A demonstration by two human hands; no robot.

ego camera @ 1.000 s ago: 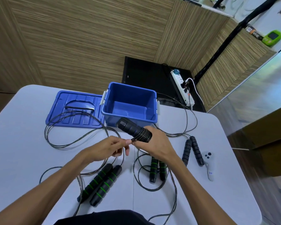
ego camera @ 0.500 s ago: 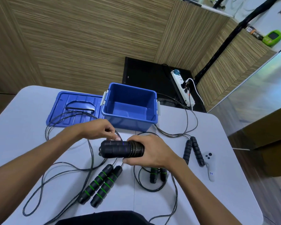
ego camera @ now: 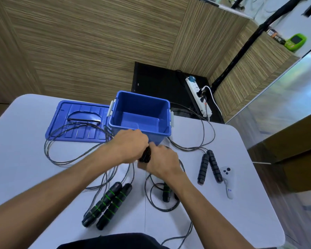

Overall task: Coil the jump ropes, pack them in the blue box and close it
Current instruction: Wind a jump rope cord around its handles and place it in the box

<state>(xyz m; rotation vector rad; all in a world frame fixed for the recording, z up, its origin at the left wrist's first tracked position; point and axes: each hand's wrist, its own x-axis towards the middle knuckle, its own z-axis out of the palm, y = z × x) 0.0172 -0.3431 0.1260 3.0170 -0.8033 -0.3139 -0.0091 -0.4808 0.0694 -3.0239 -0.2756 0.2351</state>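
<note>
Since half a second ago the left hand has been brought over from the left and closed on the black handles, already gripped by the right hand, at frame centre; another turn of cord is probably being wound. The blue box is seen open and empty just above the hands, its lid lying at its left. Long cord is left loose at centre left. Two green-banded handles lie unpacked below.

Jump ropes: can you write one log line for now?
both hands grip black handles | blue box empty | lid off
</note>
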